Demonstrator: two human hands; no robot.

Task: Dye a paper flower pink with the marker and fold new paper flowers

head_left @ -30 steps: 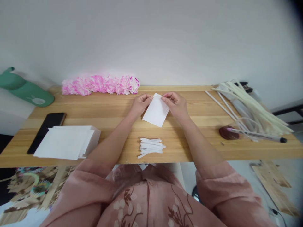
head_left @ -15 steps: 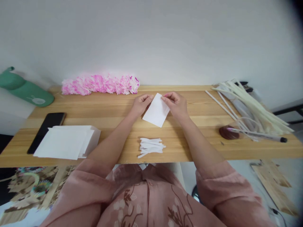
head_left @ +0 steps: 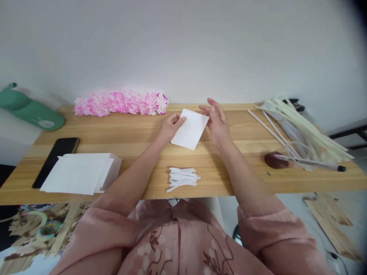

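A white sheet of paper point(head_left: 190, 130) is held slightly tilted above the wooden table point(head_left: 129, 133). My left hand point(head_left: 171, 126) pinches its left edge, thumb on top and fingers underneath. Beside the sheet's upper right corner is my right hand point(head_left: 218, 119), its fingers apart and raised; some fingertips are near or behind that corner, and I cannot tell whether they touch it. Closer to me, between my forearms, lies a small pile of narrow white strips point(head_left: 183, 178).
At left are a stack of white paper point(head_left: 76, 173), a dark phone point(head_left: 56, 160) and a green bottle point(head_left: 34, 110). A fluffy pink-and-white bundle point(head_left: 120, 103) lies along the wall. Pale strips point(head_left: 309, 130), a marker point(head_left: 321, 165) and a dark red round container point(head_left: 275, 160) sit at right.
My right hand has let go of the paper's upper edge and opened, moving slightly right and up. The sheet now shows more of its width, still in my left hand.
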